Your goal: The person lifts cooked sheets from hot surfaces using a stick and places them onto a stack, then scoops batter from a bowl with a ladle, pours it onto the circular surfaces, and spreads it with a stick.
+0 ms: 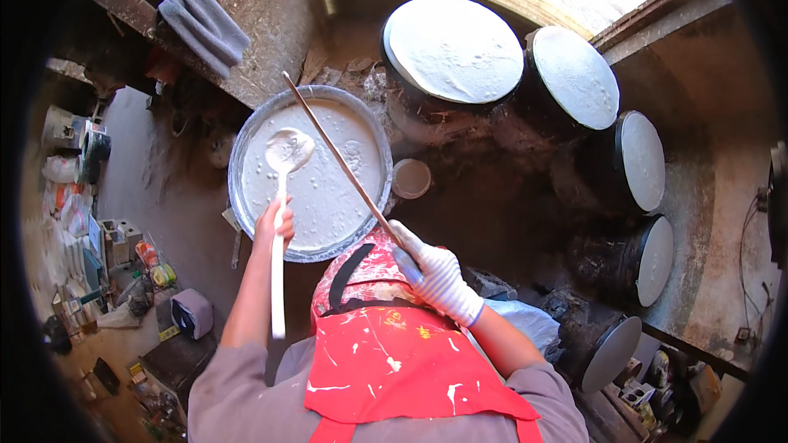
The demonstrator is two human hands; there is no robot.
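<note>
My bare left hand (275,225) grips the handle of a white long-handled ladle (278,289). The ladle's bowl is over a wide round tub (234,179) of pale, bubbly batter-like liquid (326,197). My right hand (438,280), in a striped knit glove, is closed around the lower end of a thin wooden stick (335,151). The stick slants over the tub, its far tip reaching past the rim. Whether the ladle touches the liquid I cannot tell. Below the hands is a red apron (406,369) splashed with white.
Several drum-like stands curve from ahead to my right, topped by white-coated round plates, including a large one (455,49). A small round container (411,178) stands beside the tub. A grey towel (204,24) hangs at upper left. Bags and boxes (120,240) lie along the left.
</note>
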